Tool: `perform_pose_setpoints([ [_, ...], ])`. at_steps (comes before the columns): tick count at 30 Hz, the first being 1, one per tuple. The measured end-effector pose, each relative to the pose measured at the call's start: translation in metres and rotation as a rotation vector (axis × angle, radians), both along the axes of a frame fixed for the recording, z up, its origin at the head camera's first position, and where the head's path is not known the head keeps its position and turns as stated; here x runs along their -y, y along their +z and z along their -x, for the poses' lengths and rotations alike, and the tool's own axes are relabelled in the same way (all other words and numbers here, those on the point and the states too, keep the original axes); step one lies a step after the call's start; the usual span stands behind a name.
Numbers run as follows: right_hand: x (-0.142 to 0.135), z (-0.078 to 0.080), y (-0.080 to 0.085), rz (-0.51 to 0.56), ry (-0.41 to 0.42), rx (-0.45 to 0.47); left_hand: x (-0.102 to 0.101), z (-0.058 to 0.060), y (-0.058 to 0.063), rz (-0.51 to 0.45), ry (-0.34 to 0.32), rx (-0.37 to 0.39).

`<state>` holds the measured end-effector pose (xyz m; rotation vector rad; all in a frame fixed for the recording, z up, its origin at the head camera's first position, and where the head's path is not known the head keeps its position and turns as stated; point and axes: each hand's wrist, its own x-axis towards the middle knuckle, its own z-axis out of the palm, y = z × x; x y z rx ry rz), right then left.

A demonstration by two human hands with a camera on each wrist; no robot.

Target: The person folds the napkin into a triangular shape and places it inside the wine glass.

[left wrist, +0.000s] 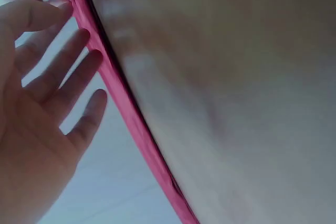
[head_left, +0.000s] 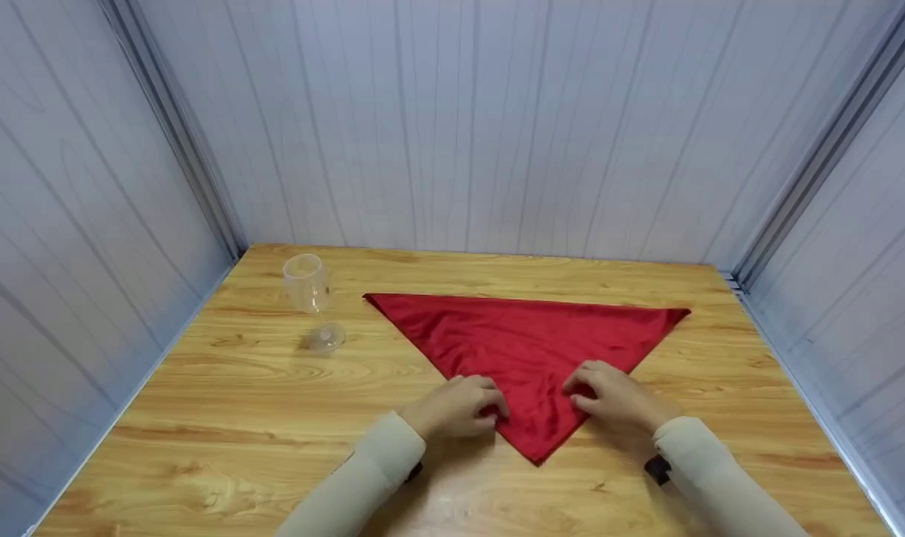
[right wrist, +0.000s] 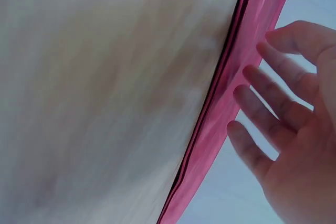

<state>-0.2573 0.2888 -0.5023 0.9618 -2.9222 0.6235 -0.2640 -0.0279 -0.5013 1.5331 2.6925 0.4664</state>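
Note:
A shiny red cloth point(head_left: 523, 335), folded into a triangle, lies on the table with its long edge at the back and one corner toward me. My left hand point(head_left: 456, 406) rests at the cloth's left slanting edge, its fingers loosely bent. On the opposite slanting edge is my right hand point(head_left: 620, 399), fingertips on the fabric. From below, the left wrist view shows spread fingers along the cloth's edge point(left wrist: 128, 103). Relaxed, separated fingers also appear beside the layered cloth edge point(right wrist: 215, 108) in the right wrist view. Neither hand visibly pinches the cloth.
A clear stemmed glass point(head_left: 307, 287) stands upright at the back left, apart from the cloth. The wood-patterned table point(head_left: 221, 418) is bordered by pale panel walls point(head_left: 452, 127) at the back and both sides.

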Motion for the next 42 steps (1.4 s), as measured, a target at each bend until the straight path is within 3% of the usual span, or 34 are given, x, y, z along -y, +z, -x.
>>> perform_pose_setpoints([
  [6, 0.012, -0.012, 0.001, 0.051, 0.088, 0.068, -0.01, -0.008, -0.001, -0.021, -0.087, 0.019],
  [11, 0.02, -0.017, 0.0, 0.119, 0.162, 0.196, -0.017, -0.009, -0.004, -0.069, -0.146, 0.134],
  [14, 0.023, -0.021, -0.002, 0.135, 0.187, 0.24, -0.02, -0.009, -0.006, -0.103, -0.157, 0.207],
  [20, 0.028, -0.026, -0.003, 0.105, 0.19, 0.262, -0.026, -0.008, -0.008, -0.11, -0.132, 0.268],
  [33, 0.037, -0.034, -0.004, 0.002, 0.134, 0.225, -0.04, -0.013, -0.009, 0.006, -0.056, 0.162],
  [42, 0.039, -0.035, -0.003, 0.002, 0.151, 0.186, -0.045, -0.015, -0.007, 0.081, -0.058, 0.122],
])
